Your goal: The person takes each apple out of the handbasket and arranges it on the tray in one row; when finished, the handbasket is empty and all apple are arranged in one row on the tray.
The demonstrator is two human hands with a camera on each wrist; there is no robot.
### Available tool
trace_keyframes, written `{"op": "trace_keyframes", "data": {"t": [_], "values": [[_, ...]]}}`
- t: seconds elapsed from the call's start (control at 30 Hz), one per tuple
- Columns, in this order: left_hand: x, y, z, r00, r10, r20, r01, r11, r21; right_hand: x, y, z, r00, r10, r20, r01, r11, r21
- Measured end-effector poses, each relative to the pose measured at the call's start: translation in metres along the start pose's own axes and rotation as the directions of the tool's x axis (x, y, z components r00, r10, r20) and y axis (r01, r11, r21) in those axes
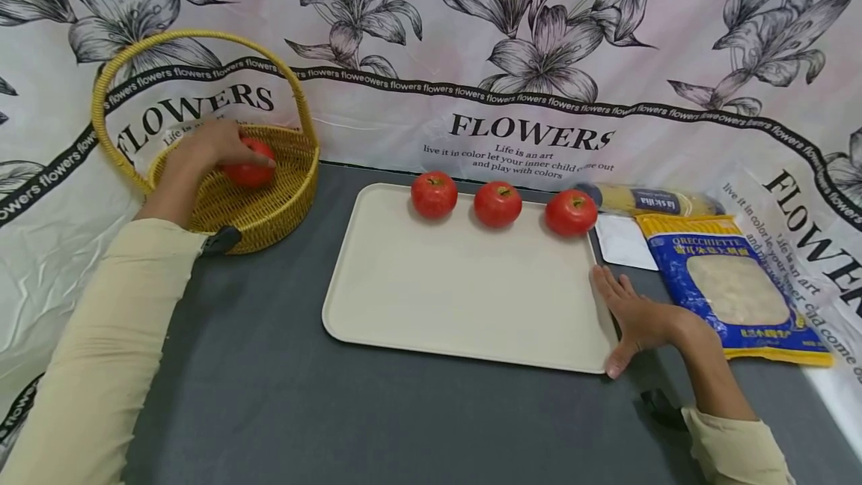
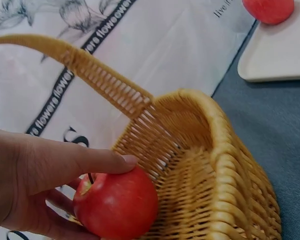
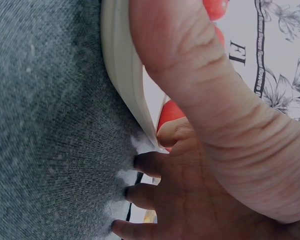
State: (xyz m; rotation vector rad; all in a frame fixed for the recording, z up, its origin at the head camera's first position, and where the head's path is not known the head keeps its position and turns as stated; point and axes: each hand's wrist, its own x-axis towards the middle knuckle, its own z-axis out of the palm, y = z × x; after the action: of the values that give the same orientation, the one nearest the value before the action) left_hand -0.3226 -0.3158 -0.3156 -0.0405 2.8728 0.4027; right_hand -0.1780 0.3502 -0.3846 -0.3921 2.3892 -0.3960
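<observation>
My left hand (image 1: 209,147) reaches into the yellow wicker basket (image 1: 296,204) and grips a red apple (image 2: 121,205) between thumb and fingers. In the left wrist view, the apple's stem and hollow face the palm, and woven strands lie behind it. My right hand (image 1: 643,320), fingers spread, touches the right edge of the cream tray (image 1: 465,298). Its thumb is at the tray's near right corner, also close up in the right wrist view. Along the tray's far edge sit three more red apples, a left one (image 1: 434,195), a middle one (image 1: 497,204) and a right one (image 1: 571,212).
Right of the tray lie a blue and yellow orecchiette bag (image 1: 737,290), a pasta packet (image 1: 649,200) and a white flat item (image 1: 626,241). The basket's tall handle (image 1: 202,34) arches over its opening. A flower-printed sheet (image 1: 377,118) stands behind the grey tabletop (image 1: 377,410).
</observation>
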Motion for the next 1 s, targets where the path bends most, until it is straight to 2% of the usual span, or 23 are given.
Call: {"op": "trace_keyframes", "data": {"t": [0.13,0.27,0.63,0.77,1.0], "values": [[-0.007,0.006,-0.009,0.999,0.006,-0.034,-0.006,1.0,-0.001,-0.001,0.001,0.001,1.0,0.002,-0.001,-0.002,1.0,0.013],[-0.017,0.015,-0.016,0.999,0.007,-0.035,-0.008,1.0,-0.024,-0.001,0.002,0.002,1.0,0.003,-0.003,-0.003,1.0,0.015],[-0.042,0.046,-0.023,0.995,0.033,-0.095,-0.041,0.996,-0.079,-0.001,0.001,0.004,1.0,-0.004,-0.005,0.004,1.0,0.021],[-0.053,0.058,-0.022,0.995,0.048,-0.091,-0.055,0.995,-0.08,-0.001,0.001,0.004,1.0,-0.005,0.001,0.005,1.0,0.028],[-0.065,0.097,-0.007,0.983,0.161,-0.09,-0.172,0.976,-0.135,-0.002,0.001,0.003,1.0,-0.002,-0.005,0.002,1.0,0.022]]}}
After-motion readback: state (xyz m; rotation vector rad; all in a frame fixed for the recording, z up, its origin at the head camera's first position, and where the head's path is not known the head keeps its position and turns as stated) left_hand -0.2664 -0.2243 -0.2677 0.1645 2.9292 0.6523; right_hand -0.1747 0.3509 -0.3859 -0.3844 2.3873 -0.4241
